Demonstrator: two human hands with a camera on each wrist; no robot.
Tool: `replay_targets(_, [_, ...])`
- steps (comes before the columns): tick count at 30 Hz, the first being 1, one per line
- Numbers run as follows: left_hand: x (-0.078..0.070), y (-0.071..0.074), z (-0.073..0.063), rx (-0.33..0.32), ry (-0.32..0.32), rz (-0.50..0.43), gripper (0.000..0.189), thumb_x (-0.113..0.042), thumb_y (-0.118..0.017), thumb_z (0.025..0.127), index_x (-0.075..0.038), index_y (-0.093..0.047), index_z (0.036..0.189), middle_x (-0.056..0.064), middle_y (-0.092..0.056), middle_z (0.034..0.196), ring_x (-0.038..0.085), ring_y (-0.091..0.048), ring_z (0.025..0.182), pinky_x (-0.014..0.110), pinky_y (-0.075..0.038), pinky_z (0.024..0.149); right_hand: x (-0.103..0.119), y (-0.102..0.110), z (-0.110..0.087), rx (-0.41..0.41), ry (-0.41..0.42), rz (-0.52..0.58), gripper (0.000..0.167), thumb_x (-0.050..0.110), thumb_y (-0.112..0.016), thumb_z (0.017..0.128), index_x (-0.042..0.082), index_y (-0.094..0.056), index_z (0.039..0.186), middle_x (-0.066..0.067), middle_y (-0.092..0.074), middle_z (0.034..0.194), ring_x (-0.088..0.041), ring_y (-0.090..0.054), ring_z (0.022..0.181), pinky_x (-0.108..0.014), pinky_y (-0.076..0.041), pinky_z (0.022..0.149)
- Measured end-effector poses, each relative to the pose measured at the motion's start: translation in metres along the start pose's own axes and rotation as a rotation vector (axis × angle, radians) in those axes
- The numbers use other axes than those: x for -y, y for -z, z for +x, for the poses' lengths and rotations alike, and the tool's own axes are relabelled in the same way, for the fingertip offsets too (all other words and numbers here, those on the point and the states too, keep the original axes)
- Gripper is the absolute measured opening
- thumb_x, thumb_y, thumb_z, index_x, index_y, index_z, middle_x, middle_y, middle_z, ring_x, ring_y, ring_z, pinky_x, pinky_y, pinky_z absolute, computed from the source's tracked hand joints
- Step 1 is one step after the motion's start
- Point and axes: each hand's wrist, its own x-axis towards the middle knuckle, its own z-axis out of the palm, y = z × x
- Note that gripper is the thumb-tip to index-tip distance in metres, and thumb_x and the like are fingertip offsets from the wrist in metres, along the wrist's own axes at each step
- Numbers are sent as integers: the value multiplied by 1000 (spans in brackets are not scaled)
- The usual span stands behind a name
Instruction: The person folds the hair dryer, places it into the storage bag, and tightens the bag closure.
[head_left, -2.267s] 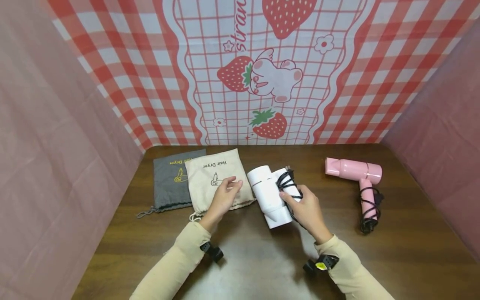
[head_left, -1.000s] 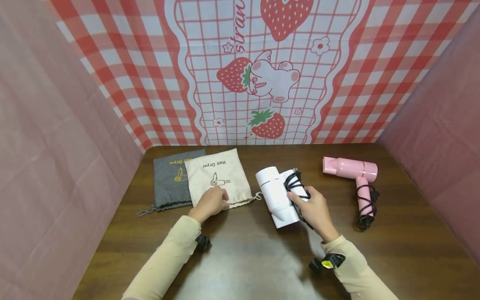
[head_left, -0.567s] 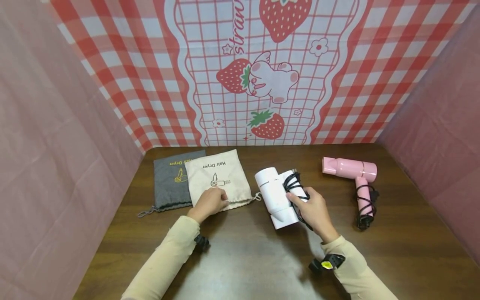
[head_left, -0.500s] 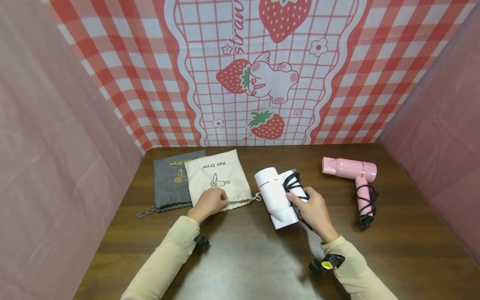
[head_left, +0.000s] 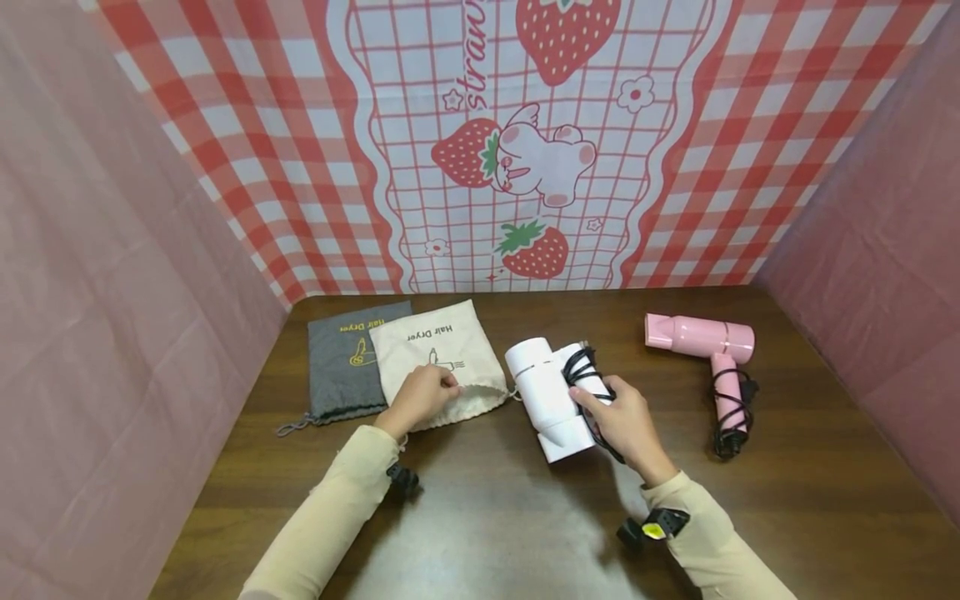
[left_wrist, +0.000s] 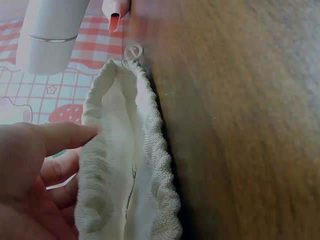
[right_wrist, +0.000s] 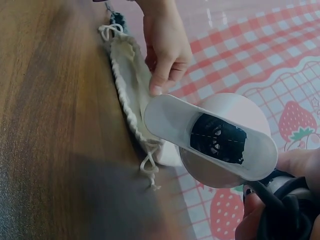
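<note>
My left hand (head_left: 422, 395) pinches the upper edge of a cream drawstring bag (head_left: 442, 333) printed "Hair Dryer". The bag's mouth faces me and gapes apart; in the left wrist view its gathered rim (left_wrist: 162, 165) shows a hollow inside. A white hair dryer (head_left: 546, 392), its black cord wound round the folded handle, is gripped by my right hand (head_left: 626, 421), just right of the bag. The right wrist view looks into the dryer's flattened nozzle (right_wrist: 212, 135), with the bag behind it.
A grey drawstring bag (head_left: 341, 367) lies left of the cream one, partly under it. On the right lies a pink hair dryer (head_left: 705, 337) with its cord wrapped round the handle. Curtains stand at the back and both sides of the wooden table (head_left: 480, 517).
My left hand moved from above the cream bag to its mouth and has lifted the edge, so it gapes. The white dryer shifted right, then slightly back left, in my right hand.
</note>
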Motion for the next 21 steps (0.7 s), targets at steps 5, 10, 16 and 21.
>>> replay_targets(5, [-4,1,5,-41,-21,-18,15,-27,-70,89,-15,-73,80,0,-74,82,15,-64,74,33,-51,75,1,0,-2,8,9,-15,41,29,-71,89,-5,-57,106,-4,-54,68,-12,-51,53,-26,-45,49])
replay_targets(10, [-9,1,10,-106,-38,-72,16,-26,-71,87,-13,-74,78,1,-74,80,18,-65,77,35,-52,78,2,-1,-3,11,36,-47,44,32,-72,88,-6,-58,107,-7,-57,72,-13,-53,56,-26,-45,51])
replay_targets(16, [-21,2,17,-166,-17,-143,15,-24,-72,86,-10,-75,83,4,-74,84,23,-67,83,38,-52,82,2,-5,-1,26,57,-67,44,32,-72,88,-5,-59,107,-11,-59,78,-14,-53,58,-26,-46,52])
replay_targets(21, [-32,3,21,-206,-10,-183,16,-25,-71,86,-10,-74,82,4,-74,81,19,-65,76,34,-51,75,5,-10,-4,44,46,-40,42,30,-72,88,-5,-58,105,-7,-56,74,-13,-52,54,-25,-45,49])
